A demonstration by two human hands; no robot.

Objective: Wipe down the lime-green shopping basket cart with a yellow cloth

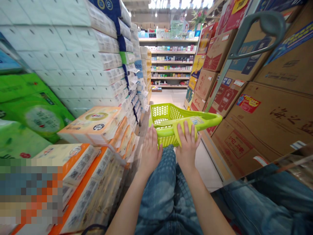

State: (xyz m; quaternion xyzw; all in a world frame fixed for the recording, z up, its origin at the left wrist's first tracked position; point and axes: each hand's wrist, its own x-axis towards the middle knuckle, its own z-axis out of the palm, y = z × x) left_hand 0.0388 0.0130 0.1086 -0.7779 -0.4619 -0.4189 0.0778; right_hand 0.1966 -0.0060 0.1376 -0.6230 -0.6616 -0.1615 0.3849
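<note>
A lime-green plastic shopping basket [168, 106] with perforated sides stands tilted in the aisle in front of my knees. My left hand [149, 151] rests flat against its near left corner, fingers stretched out and side by side. Over the near rim on the right, my right hand [187, 147] presses a yellow cloth [176, 132] against the basket, its fingers spread and slightly bent. Part of the cloth is hidden beneath that hand. A pale label [198, 120] shows on the green plastic just beyond my right fingertips.
Tissue packs [97, 120] are stacked close on my left, with a tall wall of white packs [73, 55] behind. Cardboard cartons [274, 114] line the right side, where a grey handle [259, 36] juts out. Shelves of goods [171, 62] stand at the aisle's far end.
</note>
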